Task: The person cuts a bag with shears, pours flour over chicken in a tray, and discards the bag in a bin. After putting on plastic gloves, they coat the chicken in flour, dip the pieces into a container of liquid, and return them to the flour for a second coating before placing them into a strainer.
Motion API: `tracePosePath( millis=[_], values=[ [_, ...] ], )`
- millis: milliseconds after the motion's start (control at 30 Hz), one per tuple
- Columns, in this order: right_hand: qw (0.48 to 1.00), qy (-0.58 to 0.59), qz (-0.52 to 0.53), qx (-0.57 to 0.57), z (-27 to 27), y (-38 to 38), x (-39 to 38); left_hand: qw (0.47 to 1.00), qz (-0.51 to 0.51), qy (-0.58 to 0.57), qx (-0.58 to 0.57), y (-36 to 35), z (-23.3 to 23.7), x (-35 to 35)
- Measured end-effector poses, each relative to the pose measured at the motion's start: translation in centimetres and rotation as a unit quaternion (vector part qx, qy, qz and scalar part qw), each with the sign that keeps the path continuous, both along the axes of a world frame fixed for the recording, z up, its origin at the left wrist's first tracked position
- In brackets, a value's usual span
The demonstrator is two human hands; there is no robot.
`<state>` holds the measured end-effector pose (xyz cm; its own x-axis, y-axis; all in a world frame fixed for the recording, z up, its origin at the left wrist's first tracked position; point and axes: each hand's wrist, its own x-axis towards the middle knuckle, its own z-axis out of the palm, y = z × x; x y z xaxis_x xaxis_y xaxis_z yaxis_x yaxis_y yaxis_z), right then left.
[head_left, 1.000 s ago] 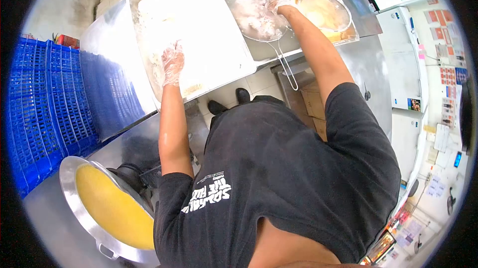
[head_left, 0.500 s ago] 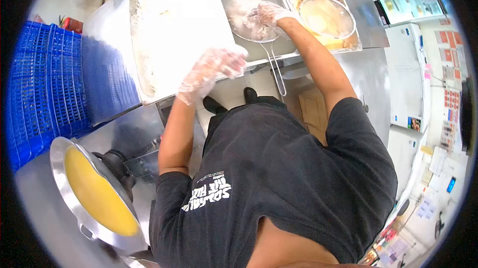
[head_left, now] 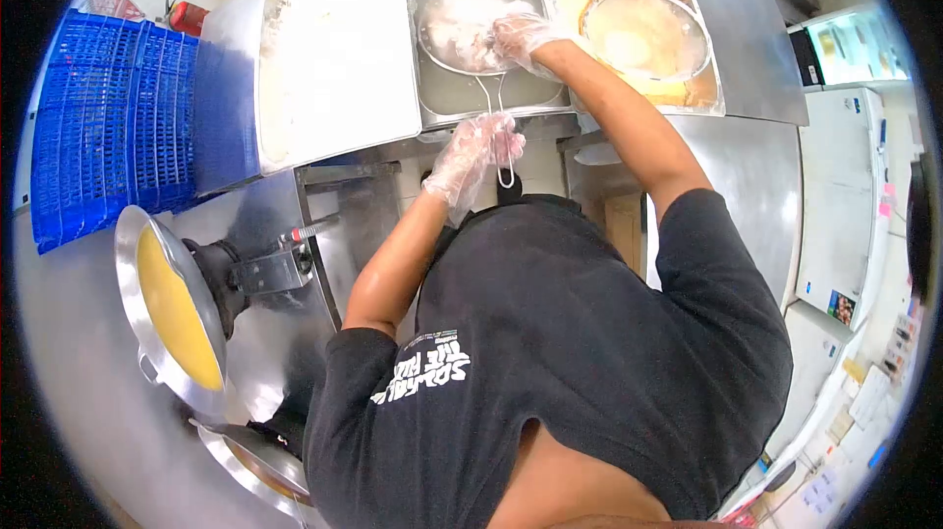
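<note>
A round wire strainer [head_left: 454,65] rests over a metal pan [head_left: 535,97] of cloudy liquid. Pale, wet-looking pieces [head_left: 462,23], perhaps raw meat, lie heaped in its basket. My left hand [head_left: 478,151], in a clear plastic glove, is closed around the strainer's handle near the counter's front edge. In the same kind of glove, my right hand [head_left: 526,38] reaches into the basket from the right, its fingers curled against the pieces. Part of those fingers is hidden among them.
A large tray of white powder [head_left: 339,57] stands left of the pan. On the right, another round strainer [head_left: 648,33] sits over an orange-yellow tray. Blue crates [head_left: 113,126] and a wok of yellow liquid [head_left: 177,308] are at the left; a fire extinguisher [head_left: 185,16] stands behind.
My left hand has moved right from in front of the powder tray and taken hold of the strainer handle. My right hand stays at the pieces; the view has shifted slightly.
</note>
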<state>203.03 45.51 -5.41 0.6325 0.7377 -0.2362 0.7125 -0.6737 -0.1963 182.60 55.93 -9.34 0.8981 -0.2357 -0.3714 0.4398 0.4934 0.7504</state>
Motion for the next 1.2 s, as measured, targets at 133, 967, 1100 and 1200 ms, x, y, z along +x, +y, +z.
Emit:
tracePosePath(
  millis=[133,967,1100,1200],
  values=[
    [0.986,-0.037,0.039,0.159,-1.2,-1.1,0.8,0.985,0.128,0.092,-0.076,-2.1,0.6,1.7],
    [0.822,-0.025,-0.389,0.416,-2.8,-14.7,-7.8,0.962,0.177,-0.110,0.178,-4.4,0.1,1.5],
    [0.802,-0.036,-0.412,0.432,-3.2,-14.1,-7.6,0.944,0.151,-0.131,0.261,-3.5,-0.5,1.7],
    [0.792,-0.030,-0.410,0.451,-2.9,-14.2,-7.5,0.945,0.192,-0.133,0.230,-4.0,-0.2,1.5]
  ],
)
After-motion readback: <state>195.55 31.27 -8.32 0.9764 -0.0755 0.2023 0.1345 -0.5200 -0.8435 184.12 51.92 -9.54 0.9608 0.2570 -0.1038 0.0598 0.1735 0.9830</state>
